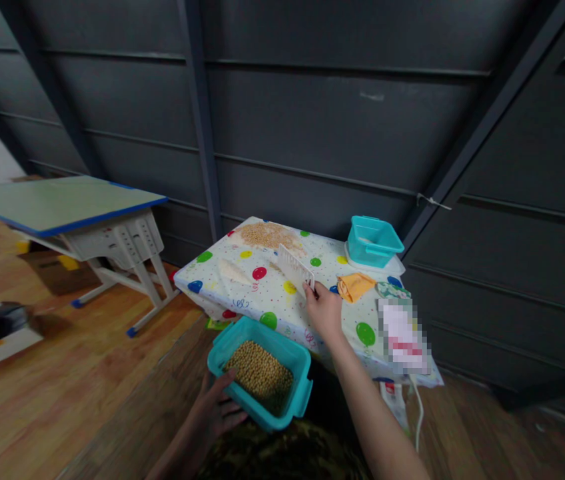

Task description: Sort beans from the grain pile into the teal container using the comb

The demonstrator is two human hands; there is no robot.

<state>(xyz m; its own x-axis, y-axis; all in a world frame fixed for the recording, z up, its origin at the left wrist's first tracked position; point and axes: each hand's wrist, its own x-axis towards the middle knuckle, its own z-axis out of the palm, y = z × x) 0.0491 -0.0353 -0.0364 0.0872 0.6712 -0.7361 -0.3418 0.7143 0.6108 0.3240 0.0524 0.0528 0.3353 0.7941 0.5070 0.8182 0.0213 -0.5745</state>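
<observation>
My left hand [216,408] grips the near corner of a teal tub [296,390] full of yellow beans [260,373], held below the front edge of a small table. My right hand [323,311] is closed on a white plastic scraper [294,268] that lies tilted on the table's balloon-print cloth [242,267]. Beyond the scraper a heap of tan grains [267,235] lies at the far side. A small pale pile [230,270] sits to the left of the scraper.
A second teal tub [372,241] stands on a white lid at the table's back right. An orange cloth [355,285] and a patterned cloth [391,291] lie beside it. A green-topped desk [57,203] stands left on the wooden floor. A dark panelled wall rises behind.
</observation>
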